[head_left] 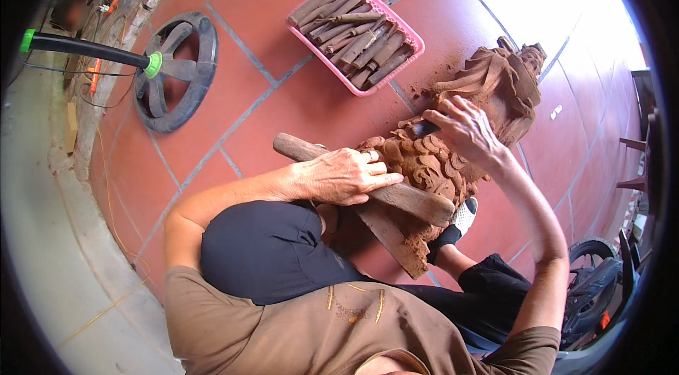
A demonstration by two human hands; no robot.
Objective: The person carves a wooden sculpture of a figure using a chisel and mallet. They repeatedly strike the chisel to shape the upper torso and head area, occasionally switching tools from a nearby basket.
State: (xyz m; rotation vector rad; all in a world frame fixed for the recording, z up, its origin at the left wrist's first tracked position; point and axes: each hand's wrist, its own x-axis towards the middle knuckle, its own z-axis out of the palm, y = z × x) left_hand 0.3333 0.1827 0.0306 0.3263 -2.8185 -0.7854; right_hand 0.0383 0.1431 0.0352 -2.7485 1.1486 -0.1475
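on the red tile floor: a carved wooden statue [453,156] is laid across the legs for support.
left hand [346,176]: closed around a wooden mallet [396,195], kept beside the carving.
right hand [467,131]: a chisel [423,127] is gripped, tip pressed to the scrollwork.
pink tray [407,32]: spare chisels are kept near.

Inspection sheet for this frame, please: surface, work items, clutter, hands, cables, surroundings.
Surface: red tiled floor with pale grout lines, wood dust near the carving.
Work items: reddish-brown wooden carving lying on the floor; wooden mallet across it; chisel against the carving.
Clutter: pink tray holding many wooden-handled chisels; black wheel-shaped disc.
Hands: left hand in a closed grip on the mallet; right hand in a closed grip on the chisel.
Cables: thin orange cord along the floor edge; black tube with green collar.
Surroundings: concrete strip at left; part of a motorbike at lower right.
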